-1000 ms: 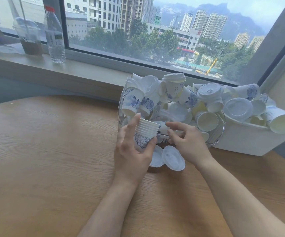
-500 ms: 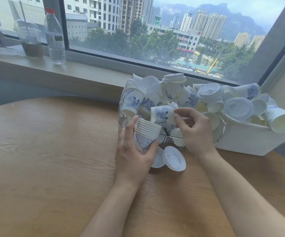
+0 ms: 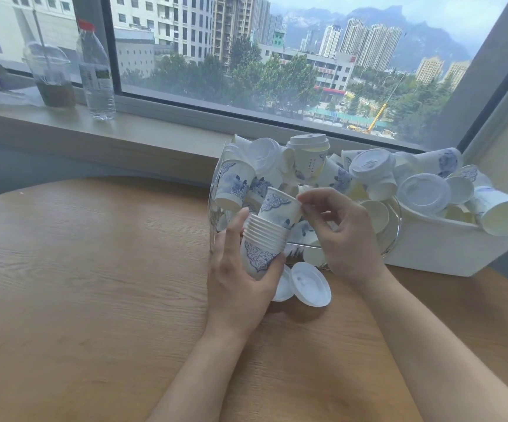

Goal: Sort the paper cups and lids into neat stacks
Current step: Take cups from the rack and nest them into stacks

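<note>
The left hand (image 3: 240, 287) holds a stack of cups (image 3: 263, 242) in a curled grip. The right hand (image 3: 342, 236) pinches one more cup (image 3: 280, 208) at its rim, its bottom dipping into the stack's top. Two lids (image 3: 309, 284) lie on the desk (image 3: 94, 284) just under the grip. Most cups still sit jumbled in the bins (image 3: 435, 248) behind, so I think lots is left.

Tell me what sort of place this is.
Probably an upper-floor office or break room: a wooden table beside a wide window overlooking city high-rises, a water bottle on the sill, and a white bin heaped with paper cups and lids.
</note>
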Action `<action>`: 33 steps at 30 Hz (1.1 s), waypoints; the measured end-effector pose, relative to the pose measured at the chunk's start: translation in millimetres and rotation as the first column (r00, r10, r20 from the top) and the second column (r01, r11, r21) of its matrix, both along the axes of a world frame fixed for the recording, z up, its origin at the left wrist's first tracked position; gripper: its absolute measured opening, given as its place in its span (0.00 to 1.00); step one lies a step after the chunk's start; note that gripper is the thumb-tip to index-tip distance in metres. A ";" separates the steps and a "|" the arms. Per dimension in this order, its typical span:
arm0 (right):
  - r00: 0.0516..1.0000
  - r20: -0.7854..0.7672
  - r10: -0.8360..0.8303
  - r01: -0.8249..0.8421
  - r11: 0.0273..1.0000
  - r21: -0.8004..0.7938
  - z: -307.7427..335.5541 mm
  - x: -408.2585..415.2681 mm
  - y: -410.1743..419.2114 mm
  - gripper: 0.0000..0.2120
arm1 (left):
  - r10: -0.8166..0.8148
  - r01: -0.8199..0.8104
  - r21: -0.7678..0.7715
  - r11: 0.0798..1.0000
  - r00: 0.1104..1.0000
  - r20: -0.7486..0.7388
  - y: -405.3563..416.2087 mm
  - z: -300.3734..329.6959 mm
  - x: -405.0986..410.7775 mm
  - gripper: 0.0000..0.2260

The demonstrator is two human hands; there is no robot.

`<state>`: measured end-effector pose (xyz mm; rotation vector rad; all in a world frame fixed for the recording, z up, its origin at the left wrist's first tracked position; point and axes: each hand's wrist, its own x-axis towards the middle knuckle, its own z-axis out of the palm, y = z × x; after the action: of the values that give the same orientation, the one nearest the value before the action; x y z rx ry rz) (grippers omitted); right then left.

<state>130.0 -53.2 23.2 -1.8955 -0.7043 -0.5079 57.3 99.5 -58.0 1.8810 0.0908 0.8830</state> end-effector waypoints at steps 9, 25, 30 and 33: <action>0.992 -0.022 -0.127 0.129 0.974 0.187 -36.6 -18.0 29.9 0.06 | 0.008 -0.008 0.012 1.000 1.000 0.015 1.0 0.7 2.0 0.38; 0.890 0.245 -0.384 0.409 0.911 -0.057 -80.4 -14.1 45.1 0.15 | 0.062 -0.063 0.062 0.996 0.998 0.020 6.0 2.2 -0.4 0.34; 0.867 0.208 -0.452 0.491 0.847 -0.205 -85.3 -10.2 39.9 0.13 | 0.079 -0.081 0.054 0.995 0.996 0.037 10.6 7.0 -6.2 0.35; 0.875 0.186 -0.448 0.481 0.849 -0.218 -88.0 -7.3 37.7 0.09 | 0.144 -0.146 0.047 0.988 0.988 0.048 23.0 12.4 -9.5 0.37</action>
<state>122.7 -15.5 -64.9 -2.3105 -0.3944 -0.8875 47.8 122.5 -45.6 1.9194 0.1818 1.0344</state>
